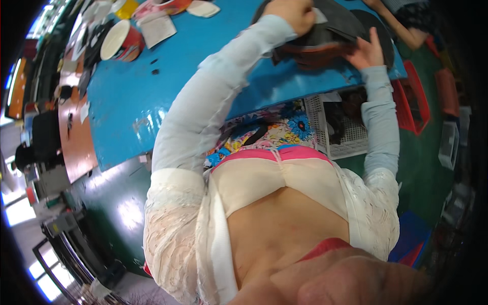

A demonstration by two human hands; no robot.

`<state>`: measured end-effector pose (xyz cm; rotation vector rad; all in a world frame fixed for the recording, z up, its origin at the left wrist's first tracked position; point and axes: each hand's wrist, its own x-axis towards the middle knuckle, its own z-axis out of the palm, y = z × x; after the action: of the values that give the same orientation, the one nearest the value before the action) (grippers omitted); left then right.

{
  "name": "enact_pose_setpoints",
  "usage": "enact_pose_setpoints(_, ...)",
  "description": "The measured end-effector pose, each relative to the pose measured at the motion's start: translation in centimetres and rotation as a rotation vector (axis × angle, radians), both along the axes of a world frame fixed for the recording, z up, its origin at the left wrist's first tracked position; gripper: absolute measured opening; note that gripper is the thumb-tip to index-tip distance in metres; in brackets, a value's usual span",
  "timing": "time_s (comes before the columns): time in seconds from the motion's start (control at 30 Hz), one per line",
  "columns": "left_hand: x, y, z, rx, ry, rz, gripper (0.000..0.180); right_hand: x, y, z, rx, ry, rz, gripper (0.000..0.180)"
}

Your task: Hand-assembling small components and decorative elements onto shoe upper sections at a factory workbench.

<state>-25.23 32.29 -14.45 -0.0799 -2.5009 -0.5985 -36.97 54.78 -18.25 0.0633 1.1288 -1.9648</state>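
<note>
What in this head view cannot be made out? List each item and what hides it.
- Left hand: fingers curled, top edge close; grip unclear.
- Dark piece: partly under both hands, blurred; its kind unclear.
- Right hand: lies flat on the piece; its palm is hidden.
- Crate: under the blue table, behind the right sleeve; its dark contents are unclear.
- Tape rolls: small, bent by the rim.

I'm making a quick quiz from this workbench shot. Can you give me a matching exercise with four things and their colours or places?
Things:
1. table top
2. crate
3. dark piece
4. mesh basket

Descriptions:
A. red, at the table's right end
B. blue
C. white, below the table edge
D. under the left hand and right hand

Pairs: 1-B, 2-A, 3-D, 4-C
</note>
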Motion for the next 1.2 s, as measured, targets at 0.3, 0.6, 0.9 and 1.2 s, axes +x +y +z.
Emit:
enact_pose_setpoints(0.3,1.1,-1.5,-0.6,0.204,0.301,-0.046,0.021,-0.3,-1.8,-4.4,0.088,0.629,0.091,0.031)
enact_pose_setpoints(0.6,12.0,-5.2,0.3,1.694,0.113,-0.332,0.053,12.7,-10.0,4.3,0.055,1.519,0.071,0.072)
enact_pose_setpoints(0.9,18.5,-1.8,-6.1,2.167,0.804,-0.336,0.052,19.3,-14.8,6.5,0.542,2.246,0.25,0.066)
enact_pose_setpoints(1.2,28.2,-4.4,-4.6,1.982,0.086,0.249,0.039,23.5,-15.7,6.9,0.544,2.3,0.351,0.066)
